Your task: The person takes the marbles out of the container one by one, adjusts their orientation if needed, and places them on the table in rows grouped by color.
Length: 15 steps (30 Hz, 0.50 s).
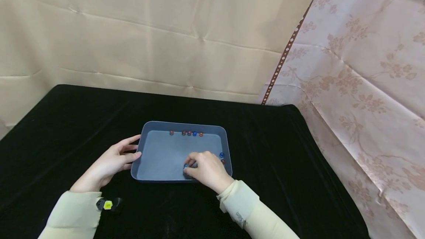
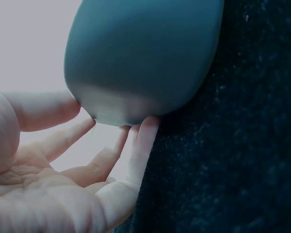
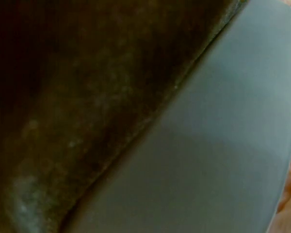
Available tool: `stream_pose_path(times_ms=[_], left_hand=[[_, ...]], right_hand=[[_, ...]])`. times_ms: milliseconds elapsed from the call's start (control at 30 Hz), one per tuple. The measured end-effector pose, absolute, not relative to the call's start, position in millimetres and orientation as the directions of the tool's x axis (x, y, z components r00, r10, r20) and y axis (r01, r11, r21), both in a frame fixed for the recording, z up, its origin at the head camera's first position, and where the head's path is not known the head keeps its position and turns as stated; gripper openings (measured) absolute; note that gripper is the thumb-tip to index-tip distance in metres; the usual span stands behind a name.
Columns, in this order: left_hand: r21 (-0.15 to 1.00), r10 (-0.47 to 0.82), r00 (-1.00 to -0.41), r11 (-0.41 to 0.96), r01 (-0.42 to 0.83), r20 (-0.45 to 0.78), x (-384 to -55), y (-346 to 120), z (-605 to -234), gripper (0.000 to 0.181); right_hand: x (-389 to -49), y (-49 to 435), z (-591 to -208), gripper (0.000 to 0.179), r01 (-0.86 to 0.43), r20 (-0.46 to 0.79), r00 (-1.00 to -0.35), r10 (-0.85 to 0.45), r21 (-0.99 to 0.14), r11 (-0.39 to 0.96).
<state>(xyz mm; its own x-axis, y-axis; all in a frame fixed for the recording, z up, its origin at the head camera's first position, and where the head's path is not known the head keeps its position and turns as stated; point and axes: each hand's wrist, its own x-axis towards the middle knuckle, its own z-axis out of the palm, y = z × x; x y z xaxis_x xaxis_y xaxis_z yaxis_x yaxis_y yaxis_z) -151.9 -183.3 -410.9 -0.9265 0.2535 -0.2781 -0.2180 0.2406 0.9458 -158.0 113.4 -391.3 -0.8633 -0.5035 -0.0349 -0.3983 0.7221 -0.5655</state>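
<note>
A blue-grey rectangular tray (image 1: 162,150) lies on a black cloth. At its left end, my left hand (image 1: 114,159) touches the outer wall with spread fingertips; the left wrist view shows those fingertips (image 2: 148,128) against the tray's rounded corner (image 2: 140,53). Inside the tray near the front edge, my right hand (image 1: 210,169) pinches a blue marble (image 1: 185,165) between thumb and forefinger. In the right wrist view the tray's outer wall (image 3: 208,145) hides most of that hand.
Along the tray's far wall sit reddish-brown marbles (image 1: 184,133) and a blue marble (image 1: 194,134). By the right wall lie another blue marble (image 1: 221,155) and a brown marble (image 1: 223,161). Beige curtain (image 1: 149,28) hangs behind the table; floral cloth (image 1: 365,84) hangs at the right.
</note>
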Motion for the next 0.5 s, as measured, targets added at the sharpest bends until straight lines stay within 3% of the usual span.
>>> stream_pose_path(times_ms=[500], left_hand=[[0.949, 0.261, -0.927, 0.236, -0.210, -0.270, -151, -184, -411, 0.069]], right_hand=[[-157, 114, -381, 0.016, -0.403, -0.011, -0.864, -0.504, -0.584, 0.704]])
